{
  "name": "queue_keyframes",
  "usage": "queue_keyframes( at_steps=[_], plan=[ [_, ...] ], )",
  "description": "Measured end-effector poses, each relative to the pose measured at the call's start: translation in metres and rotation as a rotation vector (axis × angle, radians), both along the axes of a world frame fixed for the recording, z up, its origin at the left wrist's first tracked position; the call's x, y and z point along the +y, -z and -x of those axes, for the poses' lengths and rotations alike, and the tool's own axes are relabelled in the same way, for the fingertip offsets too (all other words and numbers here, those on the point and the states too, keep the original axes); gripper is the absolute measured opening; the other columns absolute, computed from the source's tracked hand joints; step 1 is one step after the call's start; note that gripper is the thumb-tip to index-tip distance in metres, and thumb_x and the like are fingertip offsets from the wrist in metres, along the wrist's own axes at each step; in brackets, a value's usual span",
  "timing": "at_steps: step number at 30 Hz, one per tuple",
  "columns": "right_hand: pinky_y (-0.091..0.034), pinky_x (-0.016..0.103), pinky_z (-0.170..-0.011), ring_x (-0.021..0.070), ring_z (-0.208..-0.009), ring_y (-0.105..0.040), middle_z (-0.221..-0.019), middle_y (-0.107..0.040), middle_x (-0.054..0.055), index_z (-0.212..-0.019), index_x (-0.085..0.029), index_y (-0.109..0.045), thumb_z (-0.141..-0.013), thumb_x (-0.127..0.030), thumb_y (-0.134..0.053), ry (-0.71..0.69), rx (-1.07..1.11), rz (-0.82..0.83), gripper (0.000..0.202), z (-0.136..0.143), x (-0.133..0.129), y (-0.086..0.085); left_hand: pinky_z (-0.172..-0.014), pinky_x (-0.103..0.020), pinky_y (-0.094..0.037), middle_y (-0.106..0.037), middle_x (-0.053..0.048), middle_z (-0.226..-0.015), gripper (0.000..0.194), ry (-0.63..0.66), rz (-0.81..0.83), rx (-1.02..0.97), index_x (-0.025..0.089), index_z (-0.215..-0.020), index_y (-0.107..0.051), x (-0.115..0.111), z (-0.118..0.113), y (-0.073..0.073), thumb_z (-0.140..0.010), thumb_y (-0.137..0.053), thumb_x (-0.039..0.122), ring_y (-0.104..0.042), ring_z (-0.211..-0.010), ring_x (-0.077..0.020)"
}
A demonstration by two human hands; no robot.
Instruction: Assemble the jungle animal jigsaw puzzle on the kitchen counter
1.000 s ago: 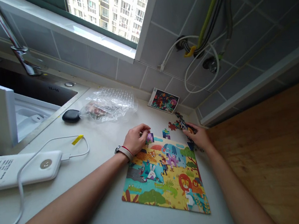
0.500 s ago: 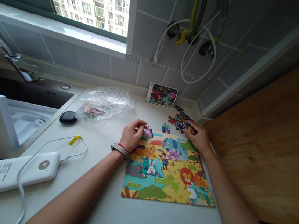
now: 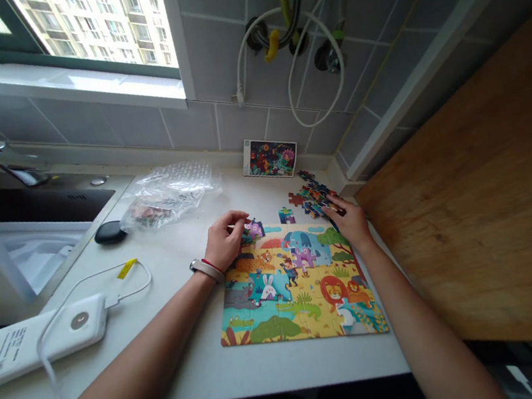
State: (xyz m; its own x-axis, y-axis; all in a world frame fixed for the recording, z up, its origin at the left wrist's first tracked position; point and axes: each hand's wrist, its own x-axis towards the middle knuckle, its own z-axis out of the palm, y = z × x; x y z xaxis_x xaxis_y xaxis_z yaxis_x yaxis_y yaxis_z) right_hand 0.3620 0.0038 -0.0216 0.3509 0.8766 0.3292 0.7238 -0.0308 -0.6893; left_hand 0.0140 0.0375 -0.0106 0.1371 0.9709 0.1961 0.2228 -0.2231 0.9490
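Note:
A jigsaw puzzle point(image 3: 307, 316) with jungle animals lies on the counter in front of me, mostly joined, with a pale gap near its lower right. At its upper left edge my left hand point(image 3: 226, 239) is closed, fingertips pinching a purple puzzle piece point(image 3: 255, 229). My right hand point(image 3: 352, 220) reaches past the upper right corner to a heap of loose pieces point(image 3: 312, 194). Its thumb and fingers curl round a dark piece point(image 3: 335, 208) at the heap's near side; the fingers partly hide it. Between the hands, one loose piece point(image 3: 287, 215) lies by the top edge.
A picture card point(image 3: 271, 158) leans against the tiled wall. Left of the puzzle are a clear plastic bag point(image 3: 171, 196), a black rounded case point(image 3: 109, 233) and a white power bank point(image 3: 42, 336) with a cable. The sink point(image 3: 83, 202) is at far left, a wooden panel point(image 3: 485, 208) at right.
The camera view has turned to the right and levelled. Both hands stay at about the same places, the left at the purple piece and the right at the heap.

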Motion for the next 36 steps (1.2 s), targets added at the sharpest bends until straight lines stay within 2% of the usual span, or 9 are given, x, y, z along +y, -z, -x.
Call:
queue_keyframes(
  at_steps=[5,9,13,16,19,25,28,31,36],
  plan=[
    [-0.054,0.047,-0.107,0.0318,-0.115,-0.073,-0.123,-0.078,0.01,-0.114,-0.022,-0.082,-0.086,-0.049,-0.073,0.043,0.033,-0.039,0.04,0.001,-0.003,-0.002,-0.058,-0.026,-0.057,-0.08,-0.008,-0.091,0.03,0.007,0.003,-0.006,0.018,-0.097,-0.074,0.0,0.0,0.001,-0.09,-0.06,0.044,-0.072,-0.07,-0.0191],
    [-0.06,0.046,-0.099,0.0319,-0.104,-0.076,-0.115,-0.08,0.012,-0.11,-0.018,-0.082,-0.084,-0.061,-0.071,0.071,0.159,-0.103,0.05,0.006,-0.005,-0.005,-0.06,-0.026,-0.057,-0.08,-0.007,-0.09,0.031,0.011,0.0,0.008,0.018,-0.097,-0.074,0.0,0.001,0.001,-0.089,-0.06,0.043,-0.072,-0.07,-0.0187],
    [-0.066,0.042,-0.079,0.0304,-0.086,-0.079,-0.093,-0.082,0.011,-0.1,-0.017,-0.08,-0.08,-0.074,-0.07,0.067,0.429,-0.161,0.061,0.014,-0.004,-0.006,-0.066,-0.027,-0.057,-0.08,-0.008,-0.09,0.03,0.02,-0.002,0.016,0.017,-0.097,-0.074,0.001,0.001,0.0,-0.088,-0.06,0.042,-0.074,-0.076,-0.0194],
    [-0.067,0.038,-0.063,0.0302,-0.075,-0.08,-0.079,-0.079,0.008,-0.091,-0.019,-0.075,-0.072,-0.081,-0.073,0.064,0.666,-0.136,0.065,0.019,-0.001,-0.004,-0.07,-0.028,-0.058,-0.08,-0.008,-0.09,0.029,0.027,-0.007,0.018,0.017,-0.097,-0.073,0.001,0.001,0.0,-0.088,-0.061,0.042,-0.074,-0.081,-0.0204],
    [-0.068,0.038,-0.059,0.0314,-0.075,-0.08,-0.077,-0.078,0.007,-0.088,-0.021,-0.07,-0.067,-0.081,-0.078,0.05,0.829,-0.101,0.063,0.021,0.001,-0.003,-0.07,-0.029,-0.058,-0.08,-0.008,-0.091,0.031,0.032,-0.013,0.02,0.017,-0.097,-0.073,0.002,0.001,0.001,-0.088,-0.061,0.044,-0.074,-0.081,-0.0207],
    [-0.067,0.033,-0.057,0.0277,-0.074,-0.08,-0.079,-0.078,0.005,-0.088,-0.023,-0.069,-0.069,-0.074,-0.082,0.059,0.992,-0.152,0.056,0.018,0.001,-0.007,-0.073,-0.03,-0.058,-0.08,-0.008,-0.09,0.031,0.042,-0.033,0.062,0.018,-0.098,-0.073,0.003,0.002,0.001,-0.088,-0.06,0.044,-0.075,-0.083,-0.0214],
    [-0.066,0.031,-0.06,0.0241,-0.077,-0.08,-0.09,-0.08,0.005,-0.099,-0.023,-0.072,-0.07,-0.069,-0.084,0.047,1.007,-0.18,0.056,0.018,0.001,-0.009,-0.076,-0.031,-0.058,-0.08,-0.008,-0.091,0.031,0.046,-0.044,0.075,0.018,-0.098,-0.073,0.003,0.003,0.003,-0.089,-0.06,0.045,-0.075,-0.085,-0.0216],
    [-0.067,0.034,-0.073,0.0243,-0.087,-0.079,-0.1,-0.08,0.005,-0.107,-0.022,-0.074,-0.068,-0.065,-0.087,0.038,0.924,-0.203,0.059,0.018,0.002,-0.006,-0.076,-0.03,-0.058,-0.08,-0.008,-0.092,0.031,0.06,-0.055,0.076,0.017,-0.1,-0.073,0.004,0.003,0.005,-0.09,-0.06,0.043,-0.075,-0.086,-0.0212],
    [-0.061,0.045,-0.096,0.0292,-0.1,-0.075,-0.111,-0.08,0.01,-0.109,-0.019,-0.078,-0.067,-0.058,-0.088,0.06,0.551,-0.23,0.058,0.014,0.006,0.006,-0.074,-0.029,-0.058,-0.079,-0.008,-0.091,0.03,0.06,-0.059,0.068,0.017,-0.1,-0.072,0.004,0.003,0.006,-0.09,-0.059,0.042,-0.075,-0.085,-0.0206]
  ],
)
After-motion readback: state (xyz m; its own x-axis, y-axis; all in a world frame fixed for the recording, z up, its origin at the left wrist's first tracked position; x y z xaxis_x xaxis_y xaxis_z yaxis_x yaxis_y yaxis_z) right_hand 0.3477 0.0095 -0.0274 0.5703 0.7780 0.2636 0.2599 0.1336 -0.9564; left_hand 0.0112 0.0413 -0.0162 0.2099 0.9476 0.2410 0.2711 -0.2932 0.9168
